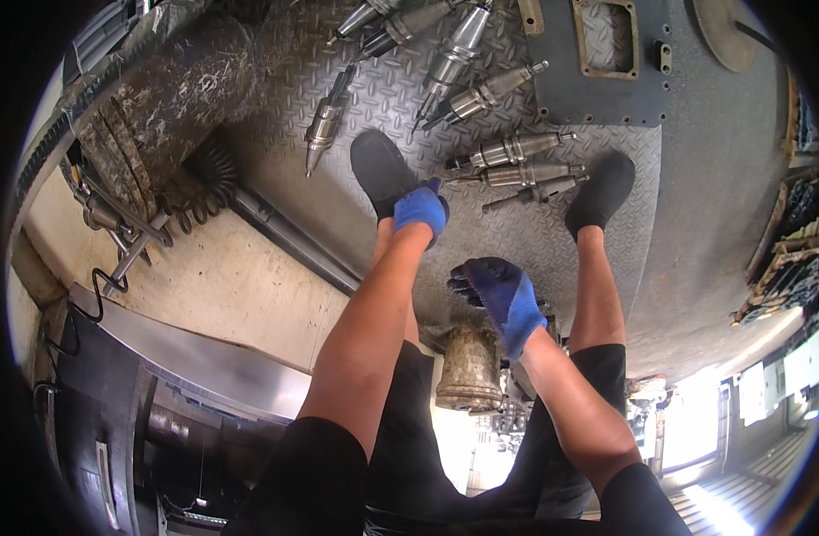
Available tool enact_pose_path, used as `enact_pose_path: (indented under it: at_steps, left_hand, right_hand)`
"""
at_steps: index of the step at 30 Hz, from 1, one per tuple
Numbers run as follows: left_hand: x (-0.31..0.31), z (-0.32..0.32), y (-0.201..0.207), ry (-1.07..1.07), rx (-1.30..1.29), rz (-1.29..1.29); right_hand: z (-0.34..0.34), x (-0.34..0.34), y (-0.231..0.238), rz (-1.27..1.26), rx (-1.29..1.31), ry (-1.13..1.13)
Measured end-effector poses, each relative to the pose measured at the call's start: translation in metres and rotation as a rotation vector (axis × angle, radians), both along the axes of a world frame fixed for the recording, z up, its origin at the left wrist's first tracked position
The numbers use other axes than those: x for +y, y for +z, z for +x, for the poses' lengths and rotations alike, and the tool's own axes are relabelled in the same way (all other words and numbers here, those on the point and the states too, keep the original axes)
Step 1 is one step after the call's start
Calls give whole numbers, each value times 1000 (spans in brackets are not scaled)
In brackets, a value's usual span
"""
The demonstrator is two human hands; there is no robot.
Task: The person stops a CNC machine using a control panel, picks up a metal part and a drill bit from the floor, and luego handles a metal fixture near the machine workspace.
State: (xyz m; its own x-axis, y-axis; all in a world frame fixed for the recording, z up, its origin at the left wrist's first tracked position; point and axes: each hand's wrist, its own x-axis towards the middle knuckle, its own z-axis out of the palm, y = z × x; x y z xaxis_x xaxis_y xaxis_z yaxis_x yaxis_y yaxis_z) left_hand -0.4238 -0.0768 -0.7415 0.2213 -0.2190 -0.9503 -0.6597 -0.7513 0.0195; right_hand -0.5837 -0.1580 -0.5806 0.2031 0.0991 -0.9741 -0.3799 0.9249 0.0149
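Observation:
My left hand (420, 211), in a blue work glove with a dark palm side, hangs beside my left shoe (381, 170). Its fingers are mostly hidden behind the back of the hand, so what they hold, if anything, does not show. My right hand (503, 299), gloved alike, is nearer to me, above the tread plate. Its dark-coated fingers are loosely bent and apart, with nothing visible in them. Between my feet lie metal tool holders with tapered shanks: one in front (543, 190), one behind it (530, 171) and a third (517, 148).
More tool holders (454, 54) lie farther off on the diamond-patterned plate (597, 143), one alone (325, 125) at the left. A dark flat plate with a square opening (561, 85) is at the far right. A coiled hose (213, 174) and a machine cabinet (97, 420) stand left.

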Motion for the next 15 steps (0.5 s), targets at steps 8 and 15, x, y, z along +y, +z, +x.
enact_pose_path:
  at_steps: [8,15]
  left_hand:
    - [2,-26,-16,108,-50,-73]
    - [6,-20,-37,43,-76,-112]
  right_hand:
    - [-5,-1,-4,44,43,-20]
    - [-7,3,-8,21,19,-33]
